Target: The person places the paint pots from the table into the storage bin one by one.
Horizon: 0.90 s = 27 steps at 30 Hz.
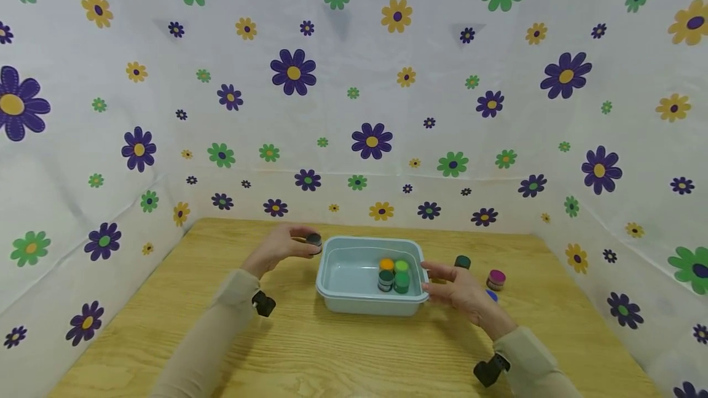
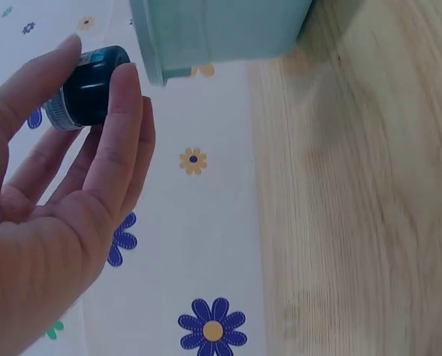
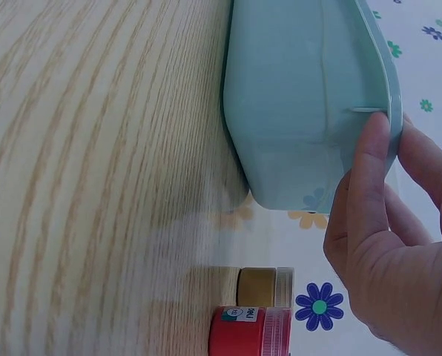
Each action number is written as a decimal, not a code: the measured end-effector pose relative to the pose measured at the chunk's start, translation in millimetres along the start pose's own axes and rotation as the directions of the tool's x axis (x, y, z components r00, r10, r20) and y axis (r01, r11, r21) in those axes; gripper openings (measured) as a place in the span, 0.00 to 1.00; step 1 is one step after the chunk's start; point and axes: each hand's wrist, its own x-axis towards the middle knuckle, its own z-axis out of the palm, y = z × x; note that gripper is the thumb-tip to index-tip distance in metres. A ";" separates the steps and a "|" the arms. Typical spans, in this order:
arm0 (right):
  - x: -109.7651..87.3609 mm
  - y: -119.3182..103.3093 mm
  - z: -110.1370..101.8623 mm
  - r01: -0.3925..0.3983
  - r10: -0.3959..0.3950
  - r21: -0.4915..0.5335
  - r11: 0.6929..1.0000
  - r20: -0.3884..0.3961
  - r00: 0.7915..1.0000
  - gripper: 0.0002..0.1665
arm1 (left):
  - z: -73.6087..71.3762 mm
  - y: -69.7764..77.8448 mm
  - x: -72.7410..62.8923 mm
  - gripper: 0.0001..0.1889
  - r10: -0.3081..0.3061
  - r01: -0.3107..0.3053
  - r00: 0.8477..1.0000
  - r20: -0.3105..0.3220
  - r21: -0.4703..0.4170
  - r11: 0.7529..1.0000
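My left hand [image 1: 283, 243] pinches a small dark paint jar [image 2: 90, 87] between thumb and fingers, just left of the tub. The jar is tilted in the left wrist view and looks dark teal to black, with a clear ribbed lid. A pale blue plastic tub [image 1: 348, 304] stands in the middle of the table. With thumb and fingers, my right hand [image 3: 388, 222] grips the rim at the tub's right end. Inside, toward the right, are an orange jar [image 1: 386, 264], a light green jar [image 1: 401, 266], a dark green jar [image 1: 385, 280] and a green jar [image 1: 401, 282].
Right of the tub stand a dark green-lidded jar [image 1: 463, 261], a magenta jar [image 1: 496, 280] and a blue item [image 1: 491, 295] partly behind my right hand. The right wrist view shows a red jar [image 3: 239, 332] and a gold-brown jar [image 3: 258, 287]. Flowered sheeting [image 1: 332, 121] encloses the wooden table [image 1: 343, 355].
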 end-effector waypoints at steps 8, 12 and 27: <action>-1.8 0.2 1.2 -0.005 0.005 -0.019 1.000 0.004 1.000 0.38 | 25.6 7.0 1.5 0.26 0.026 -0.027 0.999 -0.030 -0.023 0.999; -2.2 0.5 -0.4 0.000 0.000 -0.011 1.000 0.003 1.000 0.38 | 38.9 11.8 5.6 0.25 0.047 -0.047 0.999 -0.028 -0.014 0.999; -1.2 -0.2 -0.2 -0.008 0.008 0.003 1.000 -0.002 1.000 0.39 | 72.8 24.8 19.0 0.22 0.055 -0.053 0.998 -0.028 0.069 0.996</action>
